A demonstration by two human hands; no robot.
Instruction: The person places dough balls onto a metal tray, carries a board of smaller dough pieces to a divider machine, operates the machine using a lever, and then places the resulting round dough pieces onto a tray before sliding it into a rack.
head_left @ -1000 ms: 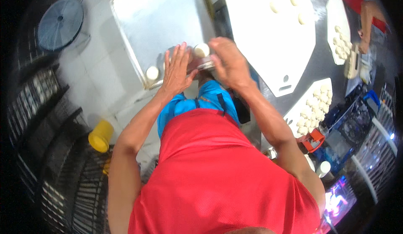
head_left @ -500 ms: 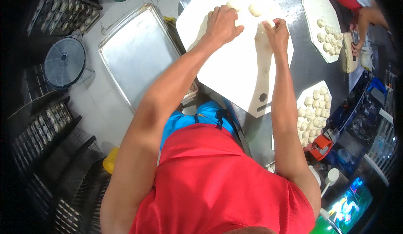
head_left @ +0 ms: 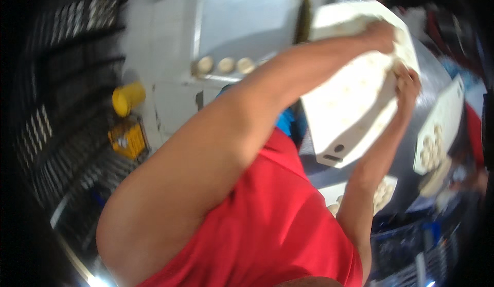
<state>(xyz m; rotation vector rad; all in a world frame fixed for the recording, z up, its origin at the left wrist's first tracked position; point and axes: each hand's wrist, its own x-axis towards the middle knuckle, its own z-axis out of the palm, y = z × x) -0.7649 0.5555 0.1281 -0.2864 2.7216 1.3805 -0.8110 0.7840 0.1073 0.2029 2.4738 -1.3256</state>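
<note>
A white board (head_left: 355, 99) with a round hole and a slot lies on the metal table, faint pale spots across it. At its far right edge my left hand (head_left: 381, 36) is smeared by motion, its fingers hard to make out, beside a pale round of dough (head_left: 399, 35). Just nearer, my right hand (head_left: 407, 82) has curled fingers, with a pale bit of dough seemingly at the tips. On the left, a metal tray (head_left: 247, 16) carries several dough rounds (head_left: 226, 64) along its near edge, partly hidden by my left arm.
A second white board (head_left: 446, 117) with dough balls is at the right, a person's arm close by. Another board (head_left: 388, 181) with dough balls lies partly behind my right forearm. Dark racks (head_left: 77, 29), a yellow container (head_left: 128, 97) and a yellow crate (head_left: 127, 138) stand left.
The view has turned, so board and tray sit elsewhere in it. Dough rounds now show on the tray, which looked bare. The dough rounds near my hands on the board look fewer.
</note>
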